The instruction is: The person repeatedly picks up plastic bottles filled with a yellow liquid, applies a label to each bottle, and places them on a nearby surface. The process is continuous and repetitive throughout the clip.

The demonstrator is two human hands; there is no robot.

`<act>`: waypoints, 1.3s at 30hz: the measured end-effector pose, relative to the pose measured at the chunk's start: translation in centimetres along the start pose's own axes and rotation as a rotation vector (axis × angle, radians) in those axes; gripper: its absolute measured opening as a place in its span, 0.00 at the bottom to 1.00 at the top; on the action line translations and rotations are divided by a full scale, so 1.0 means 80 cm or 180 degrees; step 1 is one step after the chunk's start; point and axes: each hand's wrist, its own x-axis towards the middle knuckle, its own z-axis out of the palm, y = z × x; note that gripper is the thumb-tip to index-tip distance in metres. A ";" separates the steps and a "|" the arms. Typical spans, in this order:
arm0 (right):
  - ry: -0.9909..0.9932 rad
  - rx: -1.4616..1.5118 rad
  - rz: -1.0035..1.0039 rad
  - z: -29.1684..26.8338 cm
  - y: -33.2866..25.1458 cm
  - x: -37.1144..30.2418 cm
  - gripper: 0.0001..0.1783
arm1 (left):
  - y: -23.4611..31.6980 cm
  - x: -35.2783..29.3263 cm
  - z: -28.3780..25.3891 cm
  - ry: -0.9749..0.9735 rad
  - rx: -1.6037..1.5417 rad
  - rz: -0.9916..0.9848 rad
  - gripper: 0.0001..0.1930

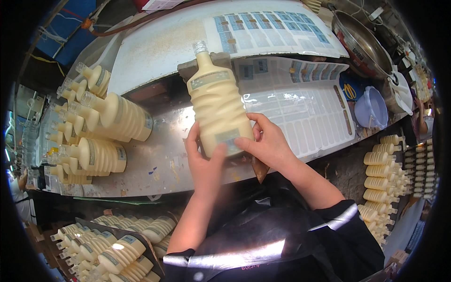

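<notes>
A cream-coloured bottle [213,105] with rippled sides and a clear threaded neck lies on the metal worktable, neck pointing away from me. My left hand [203,157] grips its left side near the base, its thumb smeared by motion over the front. On the right side, my right hand [268,143] holds the base, with the thumb pressed at the edge of a small blue-grey label [228,139]. A grey pad [187,69] lies beneath the bottle's upper part. Below my right hand, a brown pointed piece [260,169] sticks out; its kind is unclear.
Several similar bottles [115,113] stand at the left of the table [155,162]. Label sheets [300,113] lie to the right and on the white board [155,51] behind. A lilac bucket [371,108] and large pan [364,40] are far right. More bottles [120,254] fill the lower left.
</notes>
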 end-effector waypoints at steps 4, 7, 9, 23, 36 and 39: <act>-0.0006 -0.0024 -0.0023 -0.001 -0.001 0.000 0.39 | 0.001 0.000 0.000 -0.0005 -0.0057 -0.0021 0.39; -0.0026 -0.0005 0.0003 0.000 0.000 0.000 0.39 | -0.004 0.001 -0.002 -0.0011 0.0018 0.0024 0.39; -0.0032 0.0019 0.0015 0.000 -0.001 -0.001 0.38 | -0.005 0.002 -0.003 -0.0013 0.0058 0.0040 0.40; -0.0003 0.0101 -0.0017 0.003 0.003 -0.001 0.37 | -0.002 0.002 -0.001 0.0017 -0.0053 0.0010 0.39; 0.0011 0.0152 0.0015 0.003 0.003 -0.002 0.38 | -0.001 0.001 0.000 0.0002 -0.0052 0.0028 0.40; -0.0031 0.0240 0.0109 0.002 -0.004 -0.002 0.39 | -0.001 0.000 -0.001 0.0011 -0.0020 0.0024 0.40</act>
